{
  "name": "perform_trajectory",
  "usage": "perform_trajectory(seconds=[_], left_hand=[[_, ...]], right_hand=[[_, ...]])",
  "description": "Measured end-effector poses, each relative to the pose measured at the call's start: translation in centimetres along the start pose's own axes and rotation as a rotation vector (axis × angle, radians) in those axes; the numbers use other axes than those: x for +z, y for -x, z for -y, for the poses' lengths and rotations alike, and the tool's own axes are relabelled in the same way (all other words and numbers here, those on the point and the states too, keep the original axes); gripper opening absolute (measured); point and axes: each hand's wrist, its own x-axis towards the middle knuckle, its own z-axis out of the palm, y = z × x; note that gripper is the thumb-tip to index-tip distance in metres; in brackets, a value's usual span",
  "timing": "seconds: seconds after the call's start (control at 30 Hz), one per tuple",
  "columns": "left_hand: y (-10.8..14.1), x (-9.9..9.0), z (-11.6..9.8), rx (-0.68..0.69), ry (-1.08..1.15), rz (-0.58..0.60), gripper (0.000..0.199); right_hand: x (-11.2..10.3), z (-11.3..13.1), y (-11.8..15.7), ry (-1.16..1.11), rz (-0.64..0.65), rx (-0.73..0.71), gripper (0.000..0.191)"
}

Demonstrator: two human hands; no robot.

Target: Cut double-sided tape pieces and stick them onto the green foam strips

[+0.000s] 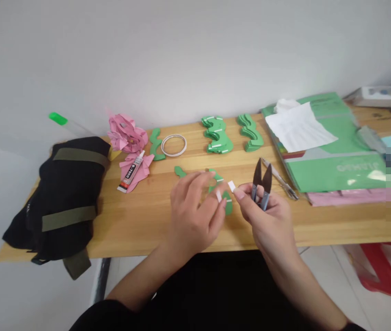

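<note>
My right hand (269,214) is closed around a pair of snips (263,181), whose dark blades are spread and point away from me. Its thumb and finger also pinch a small white piece of tape (231,186). Beside it, my left hand (195,209) hovers over the table with its fingers apart. Another small white piece (218,196) shows against its fingers, apparently stuck there. Under and behind the left hand lie wavy green cut-out pieces (229,207) with white strips on them, partly hidden by the fingers.
Behind my hands stand stacks of wavy green pieces (218,135) and a roll of tape (173,145). Pink pieces (126,133) and a glue tube (131,172) lie left, near a black bag (74,197). To the right are a pen (280,178) and a green packet (333,161) under white paper (300,128).
</note>
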Motion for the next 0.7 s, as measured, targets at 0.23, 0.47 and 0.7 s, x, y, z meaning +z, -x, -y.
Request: perform_trajectory(seconds=[0.23, 0.47, 0.7], left_hand=[[-1.9, -0.6, -0.2, -0.43, 0.533, 0.052, 0.007], [-2.3, -0.3, -0.3, -0.708, 0.872, 0.123, 0.004], [-2.6, 0.0, -0.4, -0.747, 0.914, 0.153, 0.008]], right_hand=[[0.3, 0.6, 0.7, 0.056, -0.084, -0.037, 0.016], [0.2, 0.5, 0.8, 0.096, -0.083, -0.082, 0.01], [0.2, 0.4, 1.0, 0.15, -0.087, -0.078, 0.013]])
